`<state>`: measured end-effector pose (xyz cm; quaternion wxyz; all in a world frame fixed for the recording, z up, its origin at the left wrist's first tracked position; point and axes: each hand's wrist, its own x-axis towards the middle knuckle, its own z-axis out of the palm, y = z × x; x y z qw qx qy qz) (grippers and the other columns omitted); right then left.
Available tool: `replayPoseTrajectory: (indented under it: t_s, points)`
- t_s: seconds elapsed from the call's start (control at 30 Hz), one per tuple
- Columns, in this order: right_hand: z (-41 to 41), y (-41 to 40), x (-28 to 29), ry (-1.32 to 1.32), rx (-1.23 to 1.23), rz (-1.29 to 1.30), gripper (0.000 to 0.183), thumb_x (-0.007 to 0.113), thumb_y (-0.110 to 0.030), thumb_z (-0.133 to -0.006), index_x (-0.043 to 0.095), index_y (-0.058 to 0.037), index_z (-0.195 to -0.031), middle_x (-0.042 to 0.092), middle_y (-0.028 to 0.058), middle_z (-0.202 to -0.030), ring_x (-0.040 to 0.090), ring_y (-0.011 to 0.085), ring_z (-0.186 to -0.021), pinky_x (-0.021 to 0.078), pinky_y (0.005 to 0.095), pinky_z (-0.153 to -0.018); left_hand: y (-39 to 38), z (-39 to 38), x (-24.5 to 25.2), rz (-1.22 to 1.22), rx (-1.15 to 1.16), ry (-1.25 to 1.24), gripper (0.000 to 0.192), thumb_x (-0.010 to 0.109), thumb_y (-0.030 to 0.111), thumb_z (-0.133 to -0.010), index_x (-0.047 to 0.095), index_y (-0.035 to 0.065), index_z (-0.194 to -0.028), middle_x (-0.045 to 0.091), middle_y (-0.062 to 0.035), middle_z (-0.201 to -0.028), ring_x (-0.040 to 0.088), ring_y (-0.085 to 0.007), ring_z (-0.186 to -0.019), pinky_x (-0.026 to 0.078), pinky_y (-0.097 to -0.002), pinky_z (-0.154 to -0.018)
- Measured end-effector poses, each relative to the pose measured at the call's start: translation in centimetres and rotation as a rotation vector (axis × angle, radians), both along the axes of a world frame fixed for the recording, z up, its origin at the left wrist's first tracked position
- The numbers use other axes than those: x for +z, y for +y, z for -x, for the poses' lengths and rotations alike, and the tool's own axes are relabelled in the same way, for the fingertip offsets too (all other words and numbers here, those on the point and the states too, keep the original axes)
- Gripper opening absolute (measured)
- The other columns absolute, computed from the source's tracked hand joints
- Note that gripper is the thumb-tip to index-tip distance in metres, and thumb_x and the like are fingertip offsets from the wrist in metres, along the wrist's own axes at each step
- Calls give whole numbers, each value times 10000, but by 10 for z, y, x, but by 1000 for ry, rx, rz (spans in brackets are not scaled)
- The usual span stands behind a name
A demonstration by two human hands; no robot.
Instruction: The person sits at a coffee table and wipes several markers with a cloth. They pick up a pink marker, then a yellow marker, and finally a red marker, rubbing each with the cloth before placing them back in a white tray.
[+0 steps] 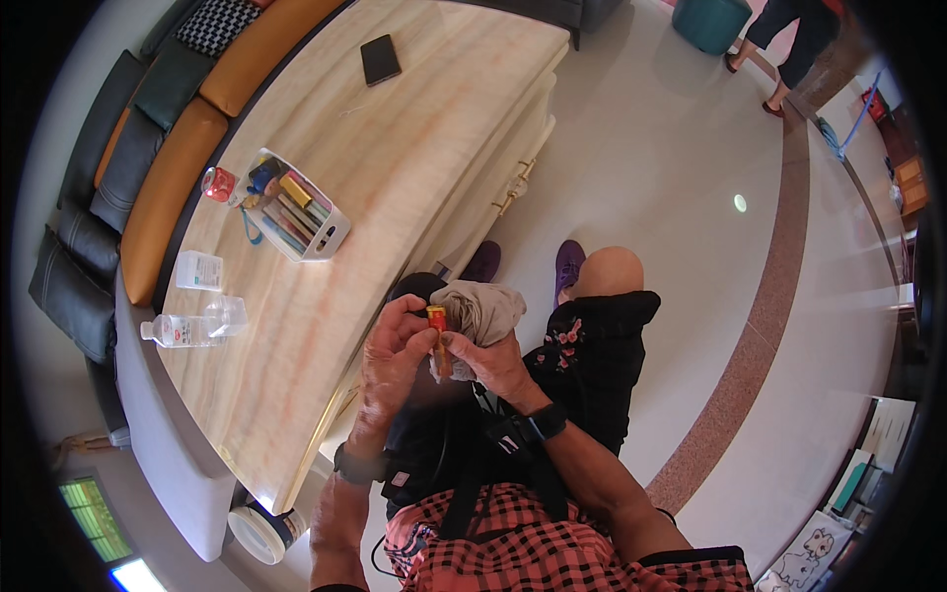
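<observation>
Above my lap, my left hand [396,355] and my right hand [497,364] pinch a small red and gold cylinder [438,320] between their fingertips and thumbs. It is held roughly upright in the picture; its exact kind cannot be told. A crumpled beige cloth [484,307] is bunched in my right hand, behind and beside the cylinder, and part of it hangs below. The palm side of my right hand is hidden by the cloth.
On the marble-topped table [385,155] lie a black phone [380,60], a white basket [325,240] of small items, a red can [219,184], a clear bottle [181,331] and plastic containers [200,271]. A bucket [259,533] stands below. Another person [792,44] stands far right.
</observation>
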<state>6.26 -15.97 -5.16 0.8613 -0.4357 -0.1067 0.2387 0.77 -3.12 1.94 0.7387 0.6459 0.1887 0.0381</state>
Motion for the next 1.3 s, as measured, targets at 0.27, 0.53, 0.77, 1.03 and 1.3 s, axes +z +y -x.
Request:
replayPoseTrajectory:
  t_s: [0.27,0.53,0.77,1.03,1.3]
  points:
    - [-5,-6,12,122,101,-64,230,708,-74,-871,604,4,-1060,648,24,-883,617,92,-763,528,239,-682,0,6,-9,-144,-17,72,213,585,43,-913,563,7,-1122,629,-33,-965,582,-87,-893,460,-242,-832]
    - [-3,-3,14,128,-2,59,155,710,-35,-854,598,-13,-959,629,21,-776,607,93,-658,505,232,-586,-12,3,6,-195,-24,82,258,550,125,-952,578,-16,-1166,618,-21,-978,550,-93,-899,447,-251,-851]
    - [0,1,10,61,-106,163,150,725,-35,-839,592,-29,-908,597,-4,-754,573,77,-632,480,217,-568,-12,2,9,-375,-66,155,310,522,178,-958,592,-39,-1168,628,-51,-916,555,-96,-848,456,-244,-807]
    - [-5,0,4,-343,-103,303,213,719,-49,-799,617,-25,-985,607,40,-921,579,161,-861,476,303,-805,4,6,-8,-232,-87,187,264,504,177,-954,611,-32,-1075,621,-28,-888,549,-94,-843,446,-254,-792]
    - [0,-4,10,6,-44,166,260,695,-51,-817,618,-31,-1064,630,57,-1002,599,167,-941,475,311,-867,-6,1,4,-227,-22,177,204,478,137,-946,602,-15,-889,558,-17,-656,512,-83,-629,416,-245,-616]
